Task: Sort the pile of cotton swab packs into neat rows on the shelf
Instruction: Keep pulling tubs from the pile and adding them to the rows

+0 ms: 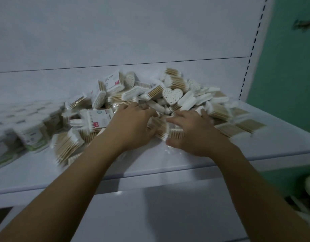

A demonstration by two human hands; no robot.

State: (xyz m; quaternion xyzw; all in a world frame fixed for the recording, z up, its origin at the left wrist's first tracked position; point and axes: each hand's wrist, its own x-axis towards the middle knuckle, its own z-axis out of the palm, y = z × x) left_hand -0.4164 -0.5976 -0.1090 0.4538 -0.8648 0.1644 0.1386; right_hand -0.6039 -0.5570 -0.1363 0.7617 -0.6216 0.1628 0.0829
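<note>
- We look down at a white shelf [142, 165]. Its top is smooth and a little shiny, and the light is dim.
- The pile of cotton swab packs [150, 95] lies in the middle of the shelf, from near the back edge almost to the front edge. The packs lie across each other in many directions, with wooden sticks and white cotton tips showing.
- One heart-shaped pack end [172, 96] stands up near the top of the pile, towards the back.
- Our left hand [133, 123] is in the front part of the pile. Its fingers are curled over a swab pack [159, 128] and seem to grip it, but the thumb is hidden.
- Our right hand [194, 135] rests just beside it. Its fingers are spread and rather straight on top of the packs, and the thumb is low near the shelf surface. It does not grip anything that we can see.
- Towards the left edge of the shelf stand rows of packs with green labels [28, 130]. They are blurred.
- Near the right front corner a few flat packs [245, 126] lie side by side on the shelf.
- Behind the shelf rises a white back panel [115, 32] with one thin horizontal seam.
- At its right side runs a slotted upright [252, 49], and beyond it there is a green wall [294, 84].
- Below the front edge we see a lower shelf [159, 215], also white.
</note>
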